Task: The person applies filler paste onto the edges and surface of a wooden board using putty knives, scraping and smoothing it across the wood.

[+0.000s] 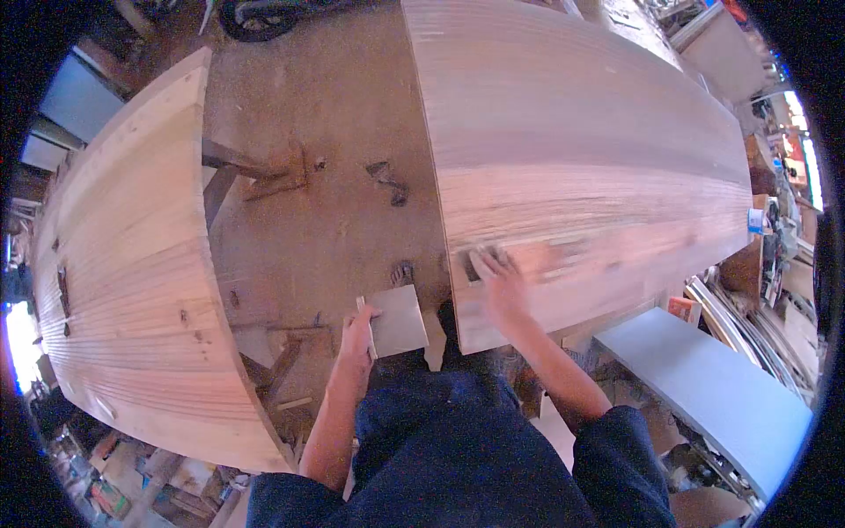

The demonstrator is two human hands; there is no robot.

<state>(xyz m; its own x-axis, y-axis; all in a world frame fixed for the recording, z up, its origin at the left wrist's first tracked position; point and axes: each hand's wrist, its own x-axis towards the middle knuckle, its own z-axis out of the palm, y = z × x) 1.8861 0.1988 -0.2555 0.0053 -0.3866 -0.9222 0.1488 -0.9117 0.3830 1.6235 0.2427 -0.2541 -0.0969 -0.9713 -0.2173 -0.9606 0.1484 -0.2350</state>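
Note:
My left hand grips the edge of a pale, flat square board, held low in front of my body. My right hand is over the near left corner of a large wooden panel, its fingers bent together and somewhat blurred. A small dark patch or flat piece shows beside the fingertips; what the hand holds is unclear. Darker streaks run along the panel's grain to the right of this hand.
A second large wooden panel, with knots and a dark crack, stands to the left on wooden supports. Brown floor lies between the panels. A grey-white board is at lower right, near stacked strips. A tyre lies at the back.

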